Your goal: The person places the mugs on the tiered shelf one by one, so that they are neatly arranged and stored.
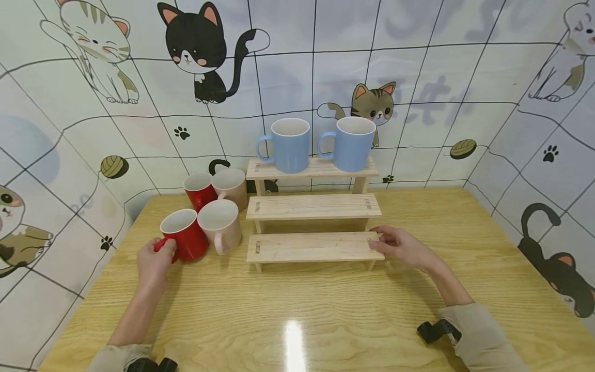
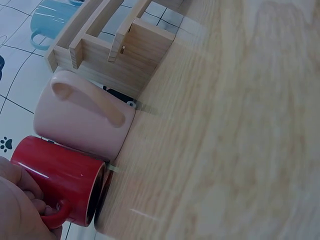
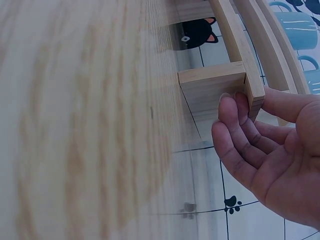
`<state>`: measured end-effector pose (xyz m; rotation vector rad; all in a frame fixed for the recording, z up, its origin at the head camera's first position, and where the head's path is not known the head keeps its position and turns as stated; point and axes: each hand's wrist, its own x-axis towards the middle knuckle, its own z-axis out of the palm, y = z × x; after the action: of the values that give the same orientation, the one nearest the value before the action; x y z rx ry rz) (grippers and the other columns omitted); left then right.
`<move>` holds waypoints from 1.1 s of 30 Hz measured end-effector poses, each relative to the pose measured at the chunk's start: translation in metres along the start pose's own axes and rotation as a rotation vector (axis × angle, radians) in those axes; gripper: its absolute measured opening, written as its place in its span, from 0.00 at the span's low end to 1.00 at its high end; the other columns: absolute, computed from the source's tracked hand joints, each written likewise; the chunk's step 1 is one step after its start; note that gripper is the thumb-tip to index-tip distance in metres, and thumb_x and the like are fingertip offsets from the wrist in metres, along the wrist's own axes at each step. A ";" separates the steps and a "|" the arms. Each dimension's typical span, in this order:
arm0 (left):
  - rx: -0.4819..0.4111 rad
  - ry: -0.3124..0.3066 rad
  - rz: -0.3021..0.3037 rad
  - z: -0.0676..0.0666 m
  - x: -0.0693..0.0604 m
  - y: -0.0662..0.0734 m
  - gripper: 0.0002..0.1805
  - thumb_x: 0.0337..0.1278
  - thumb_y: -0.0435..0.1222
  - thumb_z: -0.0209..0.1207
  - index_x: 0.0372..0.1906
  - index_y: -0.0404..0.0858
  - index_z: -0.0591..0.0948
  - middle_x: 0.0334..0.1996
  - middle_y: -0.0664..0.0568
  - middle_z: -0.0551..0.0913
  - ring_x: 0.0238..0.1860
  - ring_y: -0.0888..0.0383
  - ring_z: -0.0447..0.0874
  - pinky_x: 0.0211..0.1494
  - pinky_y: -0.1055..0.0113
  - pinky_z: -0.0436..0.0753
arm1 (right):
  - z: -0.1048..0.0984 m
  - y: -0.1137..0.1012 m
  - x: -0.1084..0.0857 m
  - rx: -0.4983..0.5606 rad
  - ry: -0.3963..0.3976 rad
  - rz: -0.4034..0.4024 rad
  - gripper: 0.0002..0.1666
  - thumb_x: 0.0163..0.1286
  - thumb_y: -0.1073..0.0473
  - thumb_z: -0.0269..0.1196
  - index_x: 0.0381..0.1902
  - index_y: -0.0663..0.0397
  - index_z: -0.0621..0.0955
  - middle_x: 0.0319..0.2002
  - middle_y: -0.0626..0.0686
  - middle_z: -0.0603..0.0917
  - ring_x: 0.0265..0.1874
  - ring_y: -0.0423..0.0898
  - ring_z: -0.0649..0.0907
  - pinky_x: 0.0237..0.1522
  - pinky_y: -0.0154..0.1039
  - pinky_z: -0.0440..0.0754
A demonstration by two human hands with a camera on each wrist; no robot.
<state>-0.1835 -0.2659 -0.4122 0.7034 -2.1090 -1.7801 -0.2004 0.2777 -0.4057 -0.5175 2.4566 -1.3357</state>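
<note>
A white wall covering [image 1: 288, 77] with grid lines, cartoon cats [image 1: 197, 49], paw prints and yarn balls surrounds a light wood-grain table [image 1: 316, 299]. The left hand [image 1: 155, 261] is curled round the handle of a red mug [image 1: 191, 243], its fingers through or about the loop; the mug stands just beyond them, and whether its base sits fully on the table I cannot tell. Just to the right of that grasped mug is a pink mug [image 1: 218, 223], handle towards the viewer. Farther from the left hand, behind these two, are a second red mug [image 1: 201, 192] and a second pink mug [image 1: 231, 188].

The right hand [image 1: 404, 249] pinches the near end of the lowest board of a three-tier wooden rack [image 1: 316, 247], thumb above and fingers bent underneath. The rack extends leftward and away from this hand. On its top board, farthest from the hand, stand two blue mugs [image 1: 355, 147]. Pale letter-like shapes [image 1: 433, 92] on the wall beyond the right hand are too blurred to read.
</note>
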 end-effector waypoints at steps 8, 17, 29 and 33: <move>-0.092 0.044 -0.006 -0.002 0.001 0.001 0.16 0.62 0.32 0.52 0.18 0.40 0.68 0.13 0.58 0.63 0.21 0.62 0.63 0.23 0.72 0.67 | -0.001 0.003 0.001 -0.026 0.006 0.011 0.37 0.77 0.55 0.58 0.71 0.76 0.61 0.33 0.55 0.79 0.31 0.53 0.80 0.37 0.44 0.80; -0.194 0.131 0.087 -0.006 -0.003 0.012 0.16 0.59 0.29 0.53 0.16 0.37 0.68 0.12 0.58 0.63 0.18 0.62 0.62 0.19 0.73 0.64 | 0.000 -0.001 0.000 -0.002 0.003 0.000 0.37 0.77 0.56 0.58 0.71 0.77 0.60 0.33 0.54 0.79 0.30 0.52 0.80 0.39 0.45 0.81; -0.340 0.197 0.209 -0.009 -0.011 0.043 0.16 0.57 0.26 0.52 0.16 0.34 0.65 0.12 0.54 0.60 0.18 0.61 0.59 0.20 0.74 0.65 | -0.001 -0.002 -0.001 0.002 -0.008 -0.001 0.38 0.77 0.57 0.58 0.72 0.78 0.58 0.33 0.55 0.79 0.29 0.52 0.80 0.40 0.45 0.80; -0.364 0.194 0.225 -0.008 -0.015 0.055 0.14 0.58 0.26 0.53 0.18 0.33 0.67 0.14 0.53 0.60 0.20 0.59 0.59 0.22 0.74 0.68 | -0.001 -0.002 -0.001 0.003 -0.005 0.002 0.37 0.77 0.57 0.59 0.71 0.77 0.59 0.31 0.55 0.78 0.29 0.51 0.79 0.38 0.45 0.80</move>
<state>-0.1769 -0.2585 -0.3555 0.4956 -1.6096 -1.8182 -0.1998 0.2775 -0.4035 -0.5168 2.4501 -1.3346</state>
